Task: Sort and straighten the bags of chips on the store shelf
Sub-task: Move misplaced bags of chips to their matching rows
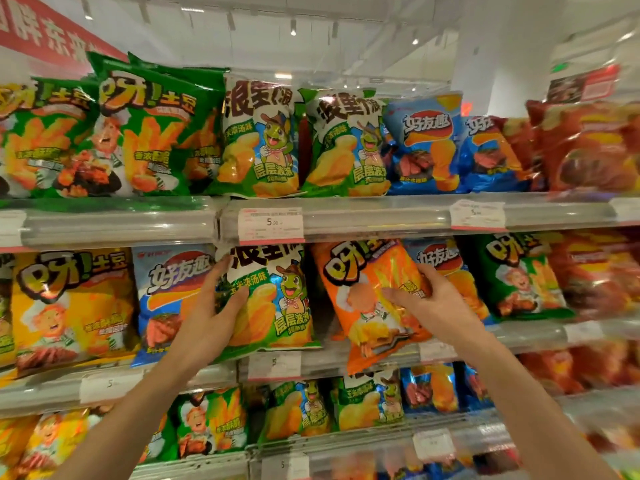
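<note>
On the middle shelf, my left hand [211,306] grips the left edge of a white-and-green chip bag with a frog cartoon [277,299], which stands upright. My right hand [429,299] holds an orange chip bag [367,299] by its right side. That bag is tilted, and its bottom corner hangs over the shelf's front rail [332,365]. A blue bag [166,299] stands just left of my left hand, and another blue bag [446,261] is partly hidden behind the orange one.
The top shelf [381,216] holds green, white-green, blue and red bags in a row. A yellow bag [72,306] and a green bag [519,275] flank the middle shelf. Price tags [270,225] hang on the rails. More bags fill the lower shelf [346,403].
</note>
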Demonstrator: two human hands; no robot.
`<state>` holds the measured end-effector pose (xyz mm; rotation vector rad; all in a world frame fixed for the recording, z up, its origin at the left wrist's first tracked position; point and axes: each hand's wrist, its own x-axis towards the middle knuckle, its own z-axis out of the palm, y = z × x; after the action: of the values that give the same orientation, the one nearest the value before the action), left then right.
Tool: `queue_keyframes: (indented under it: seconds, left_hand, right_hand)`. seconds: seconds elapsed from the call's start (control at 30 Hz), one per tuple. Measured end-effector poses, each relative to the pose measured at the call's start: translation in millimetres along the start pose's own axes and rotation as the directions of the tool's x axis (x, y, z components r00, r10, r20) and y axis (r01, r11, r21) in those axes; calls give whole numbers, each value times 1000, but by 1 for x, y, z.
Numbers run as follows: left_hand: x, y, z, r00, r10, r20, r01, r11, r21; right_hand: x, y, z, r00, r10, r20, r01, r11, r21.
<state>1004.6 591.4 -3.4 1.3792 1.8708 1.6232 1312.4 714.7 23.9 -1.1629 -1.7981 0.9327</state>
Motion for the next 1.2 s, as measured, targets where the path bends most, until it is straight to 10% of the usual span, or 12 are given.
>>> queue_keyframes:
  seconds: [0.63, 0.9, 1.2]
  left_hand:
    - [47, -27, 57, 996, -55, 74, 23, 925, 380]
    - [19, -9, 59, 975, 221, -19, -179, 834, 521]
    - [-62, 43, 92, 936, -11, 351, 24, 999, -31]
  right_hand:
    - [-12, 29, -12, 996, 46, -80, -36, 992, 122]
    - [-24, 33, -13, 993, 67, -94, -45, 975, 219]
    - [-53, 53, 6, 997, 72, 13, -72, 934, 351]
